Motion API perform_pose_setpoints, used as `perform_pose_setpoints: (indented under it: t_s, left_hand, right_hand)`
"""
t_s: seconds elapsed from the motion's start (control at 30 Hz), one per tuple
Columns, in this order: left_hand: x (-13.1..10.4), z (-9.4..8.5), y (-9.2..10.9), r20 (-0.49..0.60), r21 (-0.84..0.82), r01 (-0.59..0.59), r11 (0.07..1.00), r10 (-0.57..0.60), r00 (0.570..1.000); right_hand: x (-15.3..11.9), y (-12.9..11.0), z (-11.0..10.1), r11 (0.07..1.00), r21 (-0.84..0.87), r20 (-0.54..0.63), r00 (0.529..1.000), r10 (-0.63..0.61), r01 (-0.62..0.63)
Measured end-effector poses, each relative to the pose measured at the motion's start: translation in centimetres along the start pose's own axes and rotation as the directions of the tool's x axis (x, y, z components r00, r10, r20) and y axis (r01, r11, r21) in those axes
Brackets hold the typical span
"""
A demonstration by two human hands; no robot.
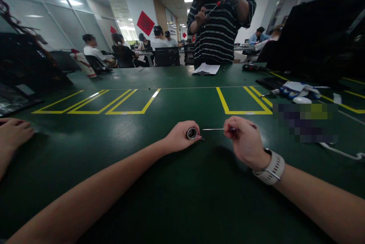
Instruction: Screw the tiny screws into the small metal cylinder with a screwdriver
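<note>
My left hand (182, 136) is closed around a short round metal part (192, 133), its open ring end facing me and its bore dark. A tiny metal piece (202, 139) sticks out by the fingertips; whether it belongs to the round part I cannot tell. In my right hand (244, 141) is a thin-shafted screwdriver (213, 129), its handle mostly covered by the fingers. The shaft points left, and its tip ends just short of my left fingertips, apart from the round part. Both hands are above the green table (182, 183).
Another person's hand (15, 133) rests at the left edge. Across the table stands a person in a striped shirt (215, 31), holding a tool, near a paper clipboard (207, 69). Yellow tape (125, 113) marks the tabletop. Gloves (300, 90) and a power drill (253, 68) lie right.
</note>
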State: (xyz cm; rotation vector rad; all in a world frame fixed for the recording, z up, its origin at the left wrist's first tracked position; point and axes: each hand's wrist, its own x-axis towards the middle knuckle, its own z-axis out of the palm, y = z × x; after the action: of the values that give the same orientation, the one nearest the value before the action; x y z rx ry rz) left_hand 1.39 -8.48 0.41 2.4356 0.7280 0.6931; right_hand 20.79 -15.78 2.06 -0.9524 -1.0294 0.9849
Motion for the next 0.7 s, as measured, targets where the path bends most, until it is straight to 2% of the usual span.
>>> perform_pose_setpoints:
  t_s: [0.1,0.2,0.3,0.4,0.5,0.7]
  left_hand:
    - [0.0,0.1,0.0,-0.077,0.018,0.063,0.998,-0.062,0.995]
    - [0.0,0.2,0.0,-0.091,0.03,0.087,0.996,-0.084,0.992]
    - [0.1,0.2,0.1,-0.093,0.039,0.085,0.996,-0.081,0.992]
    - [0.3,0.1,0.3,-0.098,0.046,0.075,0.996,-0.07,0.993]
    - [0.3,0.1,0.3,-0.119,0.051,0.079,0.996,-0.073,0.99]
    - [0.2,0.2,0.2,-0.122,0.043,0.042,0.998,-0.036,0.992]
  right_hand:
    - [-0.4,-0.3,-0.1,0.997,0.004,0.133,0.989,-0.071,0.071]
    - [-0.9,-0.8,0.2,0.97,-0.178,0.345,0.934,-0.095,0.165]
    - [-1.3,-1.4,0.7,0.865,-0.367,0.482,0.865,-0.138,0.342]
    - [-1.6,-1.7,1.1,0.751,-0.459,0.533,0.823,-0.195,0.475]
    - [-1.9,-1.7,1.3,0.695,-0.511,0.536,0.819,-0.202,0.506]
    - [-2.2,-1.1,1.5,0.734,-0.487,0.544,0.822,-0.168,0.472]
